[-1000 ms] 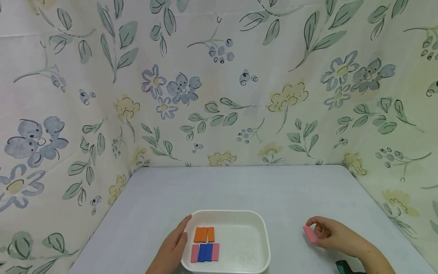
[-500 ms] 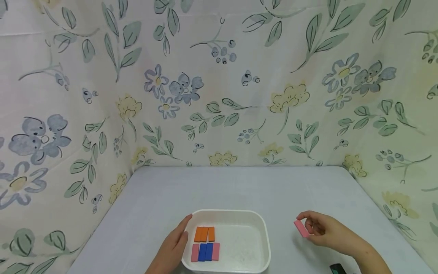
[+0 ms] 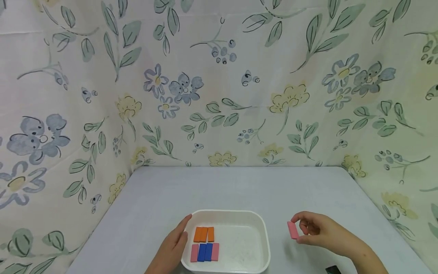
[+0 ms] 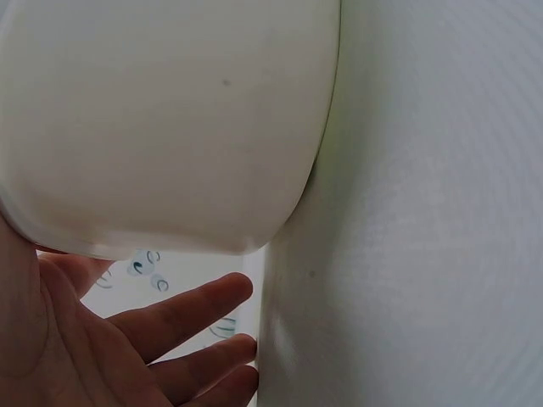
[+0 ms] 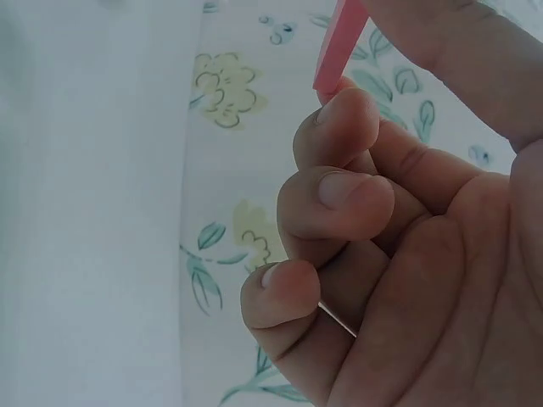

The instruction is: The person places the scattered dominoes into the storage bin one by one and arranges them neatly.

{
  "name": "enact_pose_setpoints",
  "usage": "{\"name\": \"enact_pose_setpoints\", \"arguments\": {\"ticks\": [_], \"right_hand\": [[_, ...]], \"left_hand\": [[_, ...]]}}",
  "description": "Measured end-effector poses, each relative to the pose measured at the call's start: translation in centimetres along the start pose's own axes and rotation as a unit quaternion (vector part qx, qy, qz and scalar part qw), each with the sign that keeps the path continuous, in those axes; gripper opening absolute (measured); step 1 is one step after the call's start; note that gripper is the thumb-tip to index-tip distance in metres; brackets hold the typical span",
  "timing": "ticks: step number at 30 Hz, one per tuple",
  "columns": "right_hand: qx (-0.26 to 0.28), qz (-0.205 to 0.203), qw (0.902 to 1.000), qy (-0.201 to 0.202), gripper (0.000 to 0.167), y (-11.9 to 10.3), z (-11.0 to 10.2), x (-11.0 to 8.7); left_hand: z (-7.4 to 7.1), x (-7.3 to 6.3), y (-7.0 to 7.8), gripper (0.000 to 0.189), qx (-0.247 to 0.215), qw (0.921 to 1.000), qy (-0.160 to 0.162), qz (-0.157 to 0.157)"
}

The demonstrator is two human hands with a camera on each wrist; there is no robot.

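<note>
My right hand (image 3: 321,233) pinches a pink rectangular block (image 3: 292,230) between thumb and index finger, above the table right of the tray. In the right wrist view its other fingers (image 5: 339,199) curl inward below the pink block (image 5: 341,42). A shallow white tray (image 3: 244,243) sits at the front of the table. Against its left rim rests my left hand (image 3: 171,245), and the left wrist view shows its fingers (image 4: 187,318) fairly straight beside the tray's outer wall (image 4: 170,127). Inside the tray lie three orange blocks (image 3: 203,234) above a row of pink and blue blocks (image 3: 205,252).
The table (image 3: 164,190) has a white cover. Floral fabric (image 3: 219,95) hangs behind it and along both sides. A small dark object (image 3: 332,270) shows at the bottom edge near my right forearm, partly cut off.
My right hand has moved left toward the tray with the pink block, which now stands more upright in its grip. The left hand and the tray's blocks have stayed put.
</note>
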State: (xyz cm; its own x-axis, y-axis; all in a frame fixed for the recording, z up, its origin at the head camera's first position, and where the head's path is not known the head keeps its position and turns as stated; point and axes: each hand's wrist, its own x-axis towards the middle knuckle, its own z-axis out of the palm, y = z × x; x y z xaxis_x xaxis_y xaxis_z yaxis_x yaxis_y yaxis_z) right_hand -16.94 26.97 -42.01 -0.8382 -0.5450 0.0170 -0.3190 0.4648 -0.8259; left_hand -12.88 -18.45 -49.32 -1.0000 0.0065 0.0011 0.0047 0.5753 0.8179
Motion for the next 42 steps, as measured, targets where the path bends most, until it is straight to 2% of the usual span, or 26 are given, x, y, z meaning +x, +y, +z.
{"name": "enact_pose_setpoints", "arguments": {"ticks": [6, 26, 35, 42], "right_hand": [[0.006, -0.008, 0.9998, -0.016, 0.035, -0.7, 0.4, 0.4], [-0.035, -0.055, 0.9978, -0.01, 0.03, -3.5, 2.0, 2.8], [-0.051, -0.049, 0.9974, -0.012, 0.032, -4.2, 2.8, 4.0], [-0.063, -0.045, 0.9969, -0.008, 0.031, -4.9, 3.5, 4.7]], "left_hand": [[0.0, 0.0, -0.1, 0.051, 0.0, 1.0, -0.001, -0.007], [-0.2, 0.1, -0.1, 0.051, -0.013, 0.9998, -0.012, -0.006], [-0.2, 0.1, -0.3, 0.05, -0.007, 0.9999, -0.009, 0.009], [-0.2, 0.0, -0.1, 0.05, -0.005, 1.0, -0.005, 0.004]]}}
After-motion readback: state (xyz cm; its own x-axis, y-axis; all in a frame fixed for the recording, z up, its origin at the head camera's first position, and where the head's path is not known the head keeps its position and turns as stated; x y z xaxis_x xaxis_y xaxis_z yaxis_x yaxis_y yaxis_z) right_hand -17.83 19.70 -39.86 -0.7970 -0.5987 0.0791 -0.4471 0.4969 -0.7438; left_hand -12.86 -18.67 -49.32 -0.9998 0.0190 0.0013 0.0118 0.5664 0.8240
